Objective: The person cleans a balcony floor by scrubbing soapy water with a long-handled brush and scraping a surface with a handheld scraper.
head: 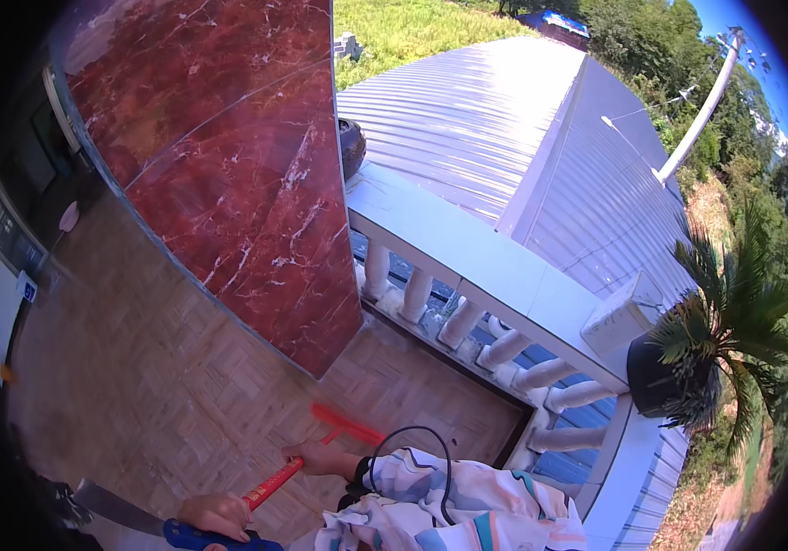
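My left hand (215,515) is closed around the blue handle (194,536) of a tool with a long grey metal blade (115,504), which points left. Its fingers also lie at the lower end of a red handle (273,484) that bears writing. My right hand (318,458) grips this red handle farther up. Beyond it a blurred red crossbar (349,423) forms a T-shaped head over the tiled floor (249,406); its exact kind is unclear. A black cord (447,454) loops above my patterned sleeves.
A red marbled panel (228,172) rises ahead. At right runs a white balustrade (476,268) with a box (621,313) and a potted cycad (717,330). Metal roofing (462,117) lies beyond. A white object with a blue mark (26,286) stands at far left.
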A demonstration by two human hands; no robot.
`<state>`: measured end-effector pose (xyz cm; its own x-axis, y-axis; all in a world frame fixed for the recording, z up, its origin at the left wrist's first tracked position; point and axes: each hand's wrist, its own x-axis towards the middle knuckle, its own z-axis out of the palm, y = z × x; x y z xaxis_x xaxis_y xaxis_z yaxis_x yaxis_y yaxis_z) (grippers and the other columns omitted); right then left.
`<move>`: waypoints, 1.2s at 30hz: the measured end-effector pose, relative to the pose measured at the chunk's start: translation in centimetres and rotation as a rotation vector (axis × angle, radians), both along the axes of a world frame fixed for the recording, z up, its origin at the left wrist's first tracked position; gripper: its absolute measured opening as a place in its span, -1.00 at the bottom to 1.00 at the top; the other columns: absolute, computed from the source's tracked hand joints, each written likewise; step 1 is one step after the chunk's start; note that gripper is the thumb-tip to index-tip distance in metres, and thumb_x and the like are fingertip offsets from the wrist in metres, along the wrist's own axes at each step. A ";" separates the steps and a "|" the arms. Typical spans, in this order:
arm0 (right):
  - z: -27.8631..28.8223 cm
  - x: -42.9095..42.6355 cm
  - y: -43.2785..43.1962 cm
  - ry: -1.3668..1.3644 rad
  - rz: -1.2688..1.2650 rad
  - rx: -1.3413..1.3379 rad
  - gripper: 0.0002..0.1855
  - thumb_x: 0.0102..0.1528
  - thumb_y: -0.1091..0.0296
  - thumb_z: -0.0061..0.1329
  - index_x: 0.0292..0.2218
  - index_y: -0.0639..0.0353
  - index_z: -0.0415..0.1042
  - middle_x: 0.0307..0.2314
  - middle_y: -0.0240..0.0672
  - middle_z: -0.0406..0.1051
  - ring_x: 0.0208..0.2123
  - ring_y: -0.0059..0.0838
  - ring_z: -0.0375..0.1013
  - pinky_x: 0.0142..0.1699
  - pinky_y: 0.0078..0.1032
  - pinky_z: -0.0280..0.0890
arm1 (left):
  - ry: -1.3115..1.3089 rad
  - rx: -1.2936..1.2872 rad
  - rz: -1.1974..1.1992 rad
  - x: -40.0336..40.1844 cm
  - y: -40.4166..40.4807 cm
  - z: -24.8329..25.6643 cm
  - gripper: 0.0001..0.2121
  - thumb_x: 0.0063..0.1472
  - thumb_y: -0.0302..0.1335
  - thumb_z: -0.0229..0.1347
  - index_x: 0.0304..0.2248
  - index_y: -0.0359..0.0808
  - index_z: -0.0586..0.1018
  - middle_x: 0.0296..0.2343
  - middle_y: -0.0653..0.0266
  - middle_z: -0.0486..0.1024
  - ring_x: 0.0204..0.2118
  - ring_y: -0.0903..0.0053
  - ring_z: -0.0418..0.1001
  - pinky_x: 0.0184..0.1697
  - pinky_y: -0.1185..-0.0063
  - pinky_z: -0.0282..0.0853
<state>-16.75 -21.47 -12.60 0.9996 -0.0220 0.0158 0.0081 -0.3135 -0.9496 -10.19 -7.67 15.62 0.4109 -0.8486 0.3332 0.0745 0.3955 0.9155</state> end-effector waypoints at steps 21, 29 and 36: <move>-7.3 -18.0 -9.9 0.323 -0.471 -0.296 -0.87 -0.13 0.46 0.06 -0.45 0.12 0.38 -0.56 -0.20 0.43 -0.43 -0.15 0.46 -0.36 -0.30 0.29 | 0.524 0.093 -0.083 -5.3 -8.1 -12.1 -0.75 -0.08 -0.29 0.02 -0.66 -0.34 0.42 -0.75 0.24 0.34 -0.63 0.47 0.25 -0.41 0.49 0.18; -7.4 -7.3 -15.2 -0.077 -0.491 -0.362 -0.86 -0.14 0.50 0.07 -0.48 0.09 0.38 -0.63 -0.33 0.34 -0.49 -0.23 0.37 -0.30 -0.30 0.22 | 0.168 0.250 -0.110 -5.5 -5.3 -9.4 -0.81 -0.11 -0.41 0.12 -0.68 -0.35 0.41 -0.69 0.28 0.34 -0.58 0.49 0.29 -0.43 0.55 0.19; -1.9 -0.2 -0.4 -0.092 -0.052 -0.379 -0.89 -0.10 0.47 0.06 -0.46 0.11 0.40 -0.61 -0.25 0.42 -0.50 -0.15 0.45 -0.36 -0.28 0.29 | 0.145 -0.127 0.232 0.1 10.4 -3.7 -0.70 -0.05 -0.24 0.10 -0.67 -0.35 0.49 -0.83 0.24 0.33 -0.81 0.45 0.20 -0.55 0.50 0.20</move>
